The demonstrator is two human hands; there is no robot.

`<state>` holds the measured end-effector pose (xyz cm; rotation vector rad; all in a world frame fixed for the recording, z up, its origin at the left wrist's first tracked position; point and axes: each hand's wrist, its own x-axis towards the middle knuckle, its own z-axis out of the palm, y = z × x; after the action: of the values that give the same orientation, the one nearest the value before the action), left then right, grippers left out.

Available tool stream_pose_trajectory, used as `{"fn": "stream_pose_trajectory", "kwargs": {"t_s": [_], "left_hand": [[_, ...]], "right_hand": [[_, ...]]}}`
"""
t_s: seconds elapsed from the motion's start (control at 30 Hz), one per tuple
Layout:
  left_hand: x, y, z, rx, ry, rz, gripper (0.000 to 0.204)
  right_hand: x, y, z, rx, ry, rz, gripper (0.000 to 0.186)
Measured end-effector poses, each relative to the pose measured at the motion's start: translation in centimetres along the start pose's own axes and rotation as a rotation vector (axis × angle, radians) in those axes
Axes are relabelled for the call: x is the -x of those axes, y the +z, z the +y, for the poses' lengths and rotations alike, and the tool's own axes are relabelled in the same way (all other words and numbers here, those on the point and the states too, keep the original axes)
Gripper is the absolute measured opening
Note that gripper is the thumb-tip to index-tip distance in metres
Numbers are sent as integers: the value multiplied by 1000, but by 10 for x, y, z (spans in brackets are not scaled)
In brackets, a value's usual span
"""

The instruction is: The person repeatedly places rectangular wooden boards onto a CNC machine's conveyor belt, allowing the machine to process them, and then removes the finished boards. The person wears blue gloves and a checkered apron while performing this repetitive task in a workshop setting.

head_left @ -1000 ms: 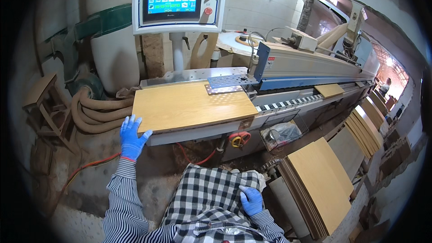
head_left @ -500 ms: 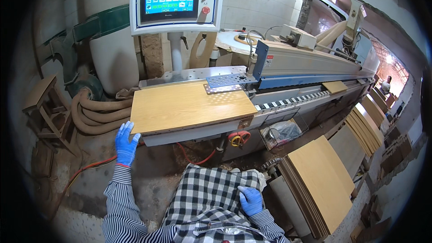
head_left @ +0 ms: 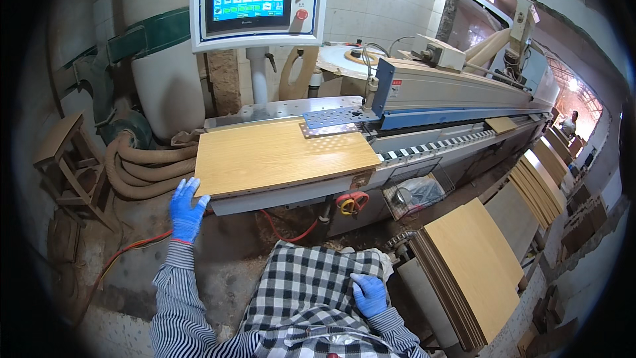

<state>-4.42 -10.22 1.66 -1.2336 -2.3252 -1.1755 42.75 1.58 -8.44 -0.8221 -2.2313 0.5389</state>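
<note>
A wood-grain panel [head_left: 278,159] lies flat on the infeed end of a long edge banding machine [head_left: 457,103], its far right corner under a perforated blue plate [head_left: 339,118]. My left hand [head_left: 187,212], in a blue glove, touches the panel's near left corner with its fingers spread. In a matching glove, my right hand [head_left: 368,294] rests by the checked apron [head_left: 305,285] at my front, holding nothing, fingers loosely apart. A smaller panel [head_left: 500,125] sits farther down the machine's track.
To my right stands a stack of panels [head_left: 474,258], with more stacked boards [head_left: 535,189] beyond. A control screen [head_left: 248,1] rises behind the machine. Ribbed hoses [head_left: 142,172] and a wooden stool [head_left: 69,166] are at left. A wire basket [head_left: 417,192] hangs on the machine's side.
The panel on the infeed table has shifted slightly right, toward the machine. My left hand has followed its corner a little; my right hand stays where it was.
</note>
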Motion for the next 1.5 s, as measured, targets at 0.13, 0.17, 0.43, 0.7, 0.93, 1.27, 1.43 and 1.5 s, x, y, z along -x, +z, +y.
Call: {"fn": "stream_pose_trajectory", "kwargs": {"t_s": [0.13, 0.17, 0.43, 0.7, 0.93, 1.27, 1.43, 1.5], "left_hand": [[-3, 11, 11, -38, 3, -3, 50], [-4, 15, 15, -53, 17, -5, 51], [-18, 50, 69, -113, 186, -4, 51], [-20, 81, 64, -209, 448, 11, 45], [-22, 81, 76, -192, 434, 41, 42], [-20, 84, 74, -173, 410, 68, 40], [-21, 88, 77, -168, 409, 75, 39], [-20, 87, 75, -176, 408, 85, 39]], "right_hand": [[1, 0, 0, -6, 48, -40, 26], [1, -1, 0, -9, 48, -41, 26], [0, -4, 2, -180, 167, -11, 24], [-76, -82, 76, 443, 79, 146, 36], [-94, -117, 159, 879, 121, -120, 47], [-27, -101, 71, 747, 5, 50, 43], [53, -78, 51, 55, 457, 386, 28], [70, -107, 72, -850, 1097, 647, 42]]}}
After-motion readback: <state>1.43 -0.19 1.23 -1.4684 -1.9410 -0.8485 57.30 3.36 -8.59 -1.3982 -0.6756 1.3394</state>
